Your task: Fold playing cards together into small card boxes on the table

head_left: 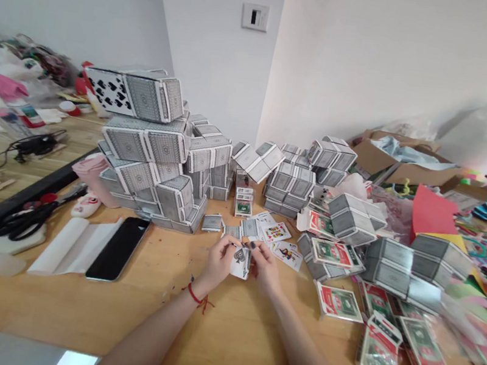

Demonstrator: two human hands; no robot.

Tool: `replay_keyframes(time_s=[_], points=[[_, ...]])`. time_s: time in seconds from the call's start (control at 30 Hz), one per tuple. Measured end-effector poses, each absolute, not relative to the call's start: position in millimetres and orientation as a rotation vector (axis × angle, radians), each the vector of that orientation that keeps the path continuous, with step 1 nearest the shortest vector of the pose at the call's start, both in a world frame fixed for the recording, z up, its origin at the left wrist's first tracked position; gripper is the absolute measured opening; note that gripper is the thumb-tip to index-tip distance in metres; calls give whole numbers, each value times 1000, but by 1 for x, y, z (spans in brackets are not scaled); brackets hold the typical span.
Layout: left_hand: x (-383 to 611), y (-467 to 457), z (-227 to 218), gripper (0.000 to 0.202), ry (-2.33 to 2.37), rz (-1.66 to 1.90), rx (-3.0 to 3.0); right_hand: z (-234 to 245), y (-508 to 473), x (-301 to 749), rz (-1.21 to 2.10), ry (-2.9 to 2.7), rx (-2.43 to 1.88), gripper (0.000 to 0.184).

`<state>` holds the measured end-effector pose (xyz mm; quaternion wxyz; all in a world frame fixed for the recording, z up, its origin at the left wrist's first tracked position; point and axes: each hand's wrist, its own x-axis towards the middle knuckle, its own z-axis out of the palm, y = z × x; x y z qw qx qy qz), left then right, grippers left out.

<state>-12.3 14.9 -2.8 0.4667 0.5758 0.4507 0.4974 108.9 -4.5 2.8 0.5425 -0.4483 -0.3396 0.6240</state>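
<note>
My left hand (219, 263) and my right hand (263, 267) meet over the middle of the wooden table (220, 327). Both pinch a playing card (240, 263), an ace of spades, held face up between them. A red string is tied round my left wrist. Just beyond my fingers lie loose cards (276, 232), some face up, some showing grey backs. Behind them stand stacks of boxes folded from grey-backed cards (156, 150).
A black phone (118, 248) lies on white paper to the left. Scissors (29, 219) rest near the table's left edge. Red and green card packs (379, 346) lie to the right, beside coloured paper (433, 212) and an open cardboard box (406, 162).
</note>
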Motion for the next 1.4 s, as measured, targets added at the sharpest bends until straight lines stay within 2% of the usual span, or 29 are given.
replay_keyframes(time_s=[0.27, 0.4, 0.77, 1.13, 1.4], points=[[-20, 16, 2, 30, 976, 1114, 1474, -8, 3, 125, 1495, -901, -1059, 33], [-18, 21, -3, 22, 1116, 1164, 1478, -7, 2, 124, 1437, -984, -1091, 32], [-18, 26, -10, 20, 1218, 1124, 1622, -6, -1, 124, 1395, -1267, -1090, 27], [-18, 21, -13, 22, 1391, 1019, 1825, -18, -1, 116, 1360, -1168, -1181, 28], [-13, 29, -9, 23, 1252, 1159, 1401, -18, 5, 124, 1330, -969, -1195, 28]])
